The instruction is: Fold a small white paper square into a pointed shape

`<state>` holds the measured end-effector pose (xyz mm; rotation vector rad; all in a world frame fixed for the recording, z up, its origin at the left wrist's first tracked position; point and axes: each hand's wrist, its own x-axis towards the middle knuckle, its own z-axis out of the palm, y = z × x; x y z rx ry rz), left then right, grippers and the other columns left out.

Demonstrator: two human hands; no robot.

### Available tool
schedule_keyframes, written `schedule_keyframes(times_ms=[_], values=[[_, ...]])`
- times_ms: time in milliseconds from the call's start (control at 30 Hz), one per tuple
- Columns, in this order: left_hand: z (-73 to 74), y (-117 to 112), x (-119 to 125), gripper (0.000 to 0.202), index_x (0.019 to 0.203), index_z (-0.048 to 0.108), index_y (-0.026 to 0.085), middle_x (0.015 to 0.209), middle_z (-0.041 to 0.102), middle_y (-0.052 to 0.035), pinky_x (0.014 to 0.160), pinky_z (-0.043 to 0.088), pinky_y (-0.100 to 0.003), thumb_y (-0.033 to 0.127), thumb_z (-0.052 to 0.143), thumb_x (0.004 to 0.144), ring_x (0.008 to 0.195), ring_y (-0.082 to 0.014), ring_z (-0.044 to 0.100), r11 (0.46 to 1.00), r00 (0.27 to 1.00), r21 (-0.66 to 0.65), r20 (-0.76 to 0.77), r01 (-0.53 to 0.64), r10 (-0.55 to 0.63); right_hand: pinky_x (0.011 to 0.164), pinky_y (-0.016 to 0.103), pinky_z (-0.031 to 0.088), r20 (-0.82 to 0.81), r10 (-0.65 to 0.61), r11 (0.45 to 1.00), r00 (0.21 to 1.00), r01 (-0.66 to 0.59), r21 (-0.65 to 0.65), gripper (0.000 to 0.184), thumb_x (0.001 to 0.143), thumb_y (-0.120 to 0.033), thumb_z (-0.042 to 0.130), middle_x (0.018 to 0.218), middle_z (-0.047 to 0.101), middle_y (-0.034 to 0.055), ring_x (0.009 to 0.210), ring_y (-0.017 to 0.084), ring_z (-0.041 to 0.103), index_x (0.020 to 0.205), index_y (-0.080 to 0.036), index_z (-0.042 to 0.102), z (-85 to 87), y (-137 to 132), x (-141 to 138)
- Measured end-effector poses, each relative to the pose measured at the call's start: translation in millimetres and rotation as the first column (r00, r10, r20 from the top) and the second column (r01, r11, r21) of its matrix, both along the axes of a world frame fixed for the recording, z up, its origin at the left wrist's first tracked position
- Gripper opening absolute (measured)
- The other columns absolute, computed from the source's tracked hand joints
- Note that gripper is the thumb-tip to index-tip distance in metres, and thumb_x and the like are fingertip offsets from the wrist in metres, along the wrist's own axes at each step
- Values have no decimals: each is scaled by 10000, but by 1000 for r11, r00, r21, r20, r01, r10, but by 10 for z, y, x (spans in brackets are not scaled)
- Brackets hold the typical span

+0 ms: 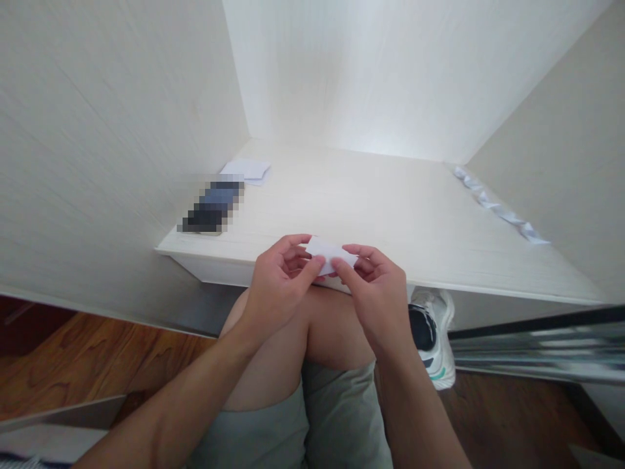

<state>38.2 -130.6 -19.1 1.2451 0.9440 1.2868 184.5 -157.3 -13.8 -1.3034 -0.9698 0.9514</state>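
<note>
A small piece of white paper (328,251) is held between both hands just above the front edge of a pale wooden shelf (390,208). My left hand (280,281) pinches its left end with thumb and fingers closed on it. My right hand (375,290) pinches the right end the same way. Both hands hover over my bare knee, and part of the paper is hidden behind my fingers.
A blurred-out dark flat object (212,207) lies on the shelf at the left, with white paper sheets (247,170) behind it. A row of small folded white paper pieces (498,207) runs along the right wall. A white sneaker (433,335) rests on the wood floor below.
</note>
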Motion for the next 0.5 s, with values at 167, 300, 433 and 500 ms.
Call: schedule_keyframes(times_ms=[167, 300, 433, 500], values=[[70, -7, -28, 431, 1193, 649, 148, 839, 752, -9, 635, 628, -224, 183, 794, 788, 668, -127, 726, 996, 996, -14, 30, 90, -89, 603, 260, 525, -185, 107, 994, 977, -110, -9, 315, 770, -321, 846, 641, 711, -48, 596, 135, 670, 986, -220, 640, 23, 25, 36], [94, 1, -1, 412, 1170, 673, 157, 898, 731, -6, 556, 600, -203, 165, 780, 772, 633, -101, 681, 994, 994, -3, 15, 106, -106, 604, 244, 529, -145, 118, 992, 982, -110, 60, 269, 807, -287, 825, 707, 717, -58, 645, 126, 682, 976, -238, 622, 10, 9, 33], [94, 5, 8, 251, 1001, 680, 163, 890, 707, 4, 502, 570, -201, 219, 802, 788, 575, -86, 656, 999, 999, 1, 3, 51, -51, 645, 267, 549, -63, 152, 983, 986, -145, 110, 213, 847, -311, 796, 852, 760, -23, 736, 142, 701, 1019, -243, 690, -5, -10, 54], [94, 1, -1, 239, 944, 667, 164, 821, 693, 13, 501, 574, -211, 256, 824, 788, 568, -101, 664, 998, 998, -29, 7, 56, -56, 673, 291, 554, -15, 175, 980, 984, -173, 95, 164, 860, -344, 788, 855, 769, -1, 749, 156, 697, 960, -228, 731, -6, -18, 76]])
